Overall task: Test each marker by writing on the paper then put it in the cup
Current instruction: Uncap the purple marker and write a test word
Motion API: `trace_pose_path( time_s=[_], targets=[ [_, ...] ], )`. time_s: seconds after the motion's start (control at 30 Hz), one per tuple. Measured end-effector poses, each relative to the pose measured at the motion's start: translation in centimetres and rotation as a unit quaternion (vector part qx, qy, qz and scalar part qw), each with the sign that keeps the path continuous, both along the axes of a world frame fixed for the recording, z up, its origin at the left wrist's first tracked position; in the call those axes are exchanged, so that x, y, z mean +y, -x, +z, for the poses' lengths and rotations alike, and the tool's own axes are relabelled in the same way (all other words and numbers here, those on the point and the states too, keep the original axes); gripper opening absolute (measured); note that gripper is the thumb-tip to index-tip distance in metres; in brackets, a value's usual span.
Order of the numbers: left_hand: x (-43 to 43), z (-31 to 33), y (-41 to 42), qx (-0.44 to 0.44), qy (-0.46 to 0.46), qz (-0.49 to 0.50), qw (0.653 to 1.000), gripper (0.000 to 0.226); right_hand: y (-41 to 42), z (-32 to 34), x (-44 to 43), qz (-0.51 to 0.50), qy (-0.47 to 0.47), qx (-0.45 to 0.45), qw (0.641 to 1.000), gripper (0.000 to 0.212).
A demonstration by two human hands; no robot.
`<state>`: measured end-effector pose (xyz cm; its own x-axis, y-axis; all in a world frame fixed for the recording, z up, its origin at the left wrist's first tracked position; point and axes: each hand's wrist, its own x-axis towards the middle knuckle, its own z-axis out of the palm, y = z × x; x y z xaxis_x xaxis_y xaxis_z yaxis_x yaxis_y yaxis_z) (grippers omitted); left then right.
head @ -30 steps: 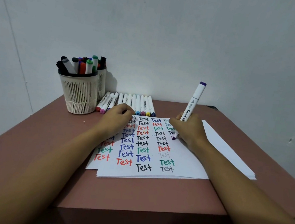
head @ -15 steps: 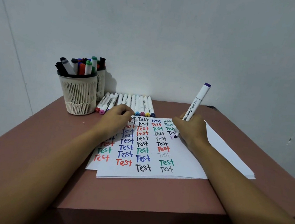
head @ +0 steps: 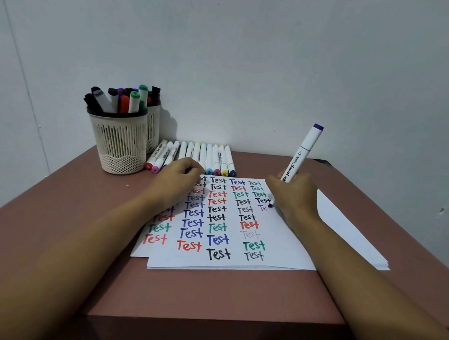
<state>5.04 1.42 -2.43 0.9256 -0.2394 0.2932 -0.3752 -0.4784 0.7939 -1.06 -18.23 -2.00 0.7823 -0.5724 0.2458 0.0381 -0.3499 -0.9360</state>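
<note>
Head cam only, so here goes. Your right hand (head: 293, 197) has its fingers wrapped tight round the white marker w/ the purple end cap (head: 302, 153), tip down on the top white sheet of paper (head: 287, 249). A sec ago there was barely a purple mark there. Now you can read a purple "Te" (head: 263, 208) under the rightmost column, and the hand's crept a bit to the right.

So imo the ink flows fine & you're halfway thru the word. Two letters left, then it goes in the cream slotted plastic cup (head: 119, 141) back left, which already has plenty in it.

Your left hand (head: 177, 177) is curled up on the paper's top-left, same spot as before. Can't tell if it's got a cap in it. The row of white markers (head: 205, 158) by the wall prob still needs testing.
</note>
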Motion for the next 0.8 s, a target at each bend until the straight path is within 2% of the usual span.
trace_pose_path(
  time_s=[0.4, 0.57, 0.8],
  targets=[
    [-0.01, 0.01, 0.01, 0.004, 0.006, 0.000, 1.000, 0.018, -0.02, 0.05, 0.09, 0.010, 0.012, 0.015, 1.000, 0.012],
    [-0.04, 0.12, 0.09, 0.001, 0.000, 0.001, 1.000, 0.018, -0.13, -0.12, -0.20, 0.009, -0.013, 0.008, 1.000, 0.018],
    [-0.04, 0.15, 0.13, -0.005, -0.002, 0.003, 1.000, 0.019, -0.10, -0.26, -0.28, -0.025, 0.003, -0.010, 1.000, 0.022]
  ],
)
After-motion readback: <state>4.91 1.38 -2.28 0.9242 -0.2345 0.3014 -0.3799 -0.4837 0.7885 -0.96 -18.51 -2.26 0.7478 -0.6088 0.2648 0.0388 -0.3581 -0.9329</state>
